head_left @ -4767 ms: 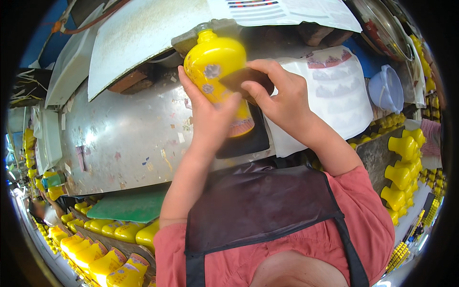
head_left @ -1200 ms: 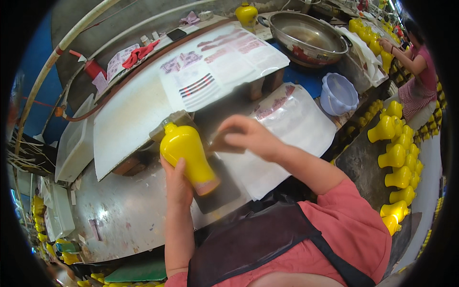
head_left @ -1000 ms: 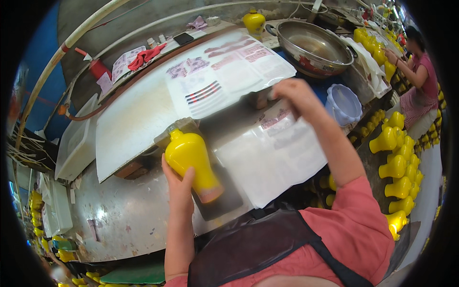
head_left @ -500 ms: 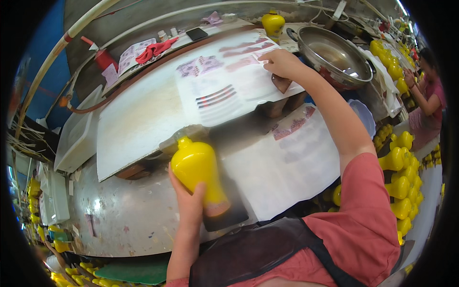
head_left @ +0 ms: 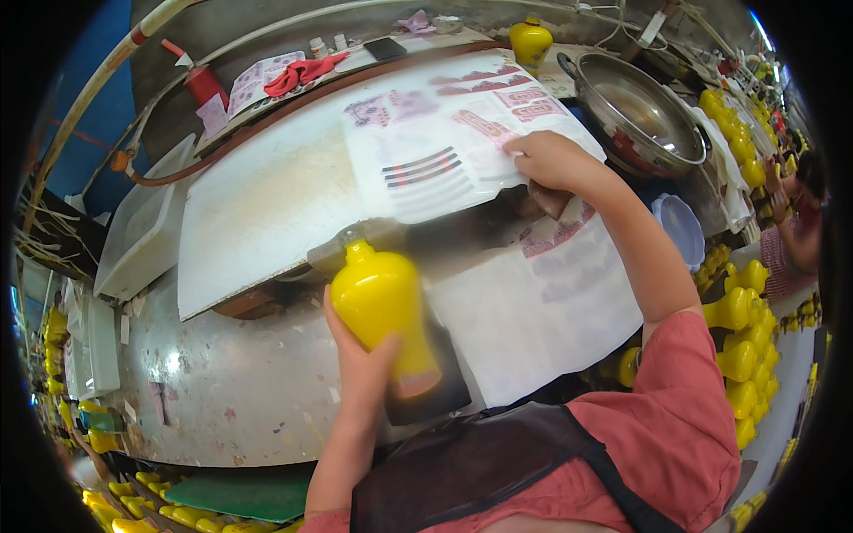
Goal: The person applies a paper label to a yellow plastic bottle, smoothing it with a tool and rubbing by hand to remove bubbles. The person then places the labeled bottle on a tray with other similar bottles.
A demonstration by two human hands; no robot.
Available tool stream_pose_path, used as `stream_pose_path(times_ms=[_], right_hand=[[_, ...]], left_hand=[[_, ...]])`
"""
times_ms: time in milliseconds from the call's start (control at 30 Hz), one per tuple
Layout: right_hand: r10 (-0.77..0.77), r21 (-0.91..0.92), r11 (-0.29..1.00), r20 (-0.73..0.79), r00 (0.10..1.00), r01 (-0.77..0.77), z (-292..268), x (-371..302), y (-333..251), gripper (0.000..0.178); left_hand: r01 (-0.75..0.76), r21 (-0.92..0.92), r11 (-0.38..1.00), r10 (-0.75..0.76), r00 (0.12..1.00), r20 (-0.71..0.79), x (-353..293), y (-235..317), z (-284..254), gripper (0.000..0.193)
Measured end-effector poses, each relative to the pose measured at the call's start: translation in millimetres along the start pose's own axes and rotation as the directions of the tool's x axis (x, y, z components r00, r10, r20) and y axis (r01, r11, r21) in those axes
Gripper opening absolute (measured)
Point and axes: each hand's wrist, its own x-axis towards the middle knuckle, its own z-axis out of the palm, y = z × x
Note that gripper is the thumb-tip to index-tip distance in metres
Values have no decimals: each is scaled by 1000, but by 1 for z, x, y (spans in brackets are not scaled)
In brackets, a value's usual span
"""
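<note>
Yellow vase (head_left: 378, 289) lies tilted over black pad (head_left: 455, 393), left hand (head_left: 360, 366) grasping its side. Right hand's (head_left: 553, 163) fingertips pinch end of pink-printed strip (head_left: 482, 126) on white board (head_left: 258, 218), brown flat piece (head_left: 549, 201) under palm.

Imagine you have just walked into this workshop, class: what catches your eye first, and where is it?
First comes the glossy yellow vase near the middle, held at its left side by the left hand. Next is the right hand, up and to the right, gripping a brown flat piece and reaching a pink printed strip. Beyond, a wide metal pan sits at upper right.
</note>
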Motion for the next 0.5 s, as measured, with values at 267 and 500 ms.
stream_pose_path(times_ms=[267,500], right_hand=[[6,-237,971,85,996,14,-7,-32,-41,35],[-94,-179,982,-213,972,56,5,-21,-39,33]], left_hand=[[-7,-9,1000,6,1000,-11,3,0,1,101],[10,-62,998,-10,1000,-1,3,1,2,100]])
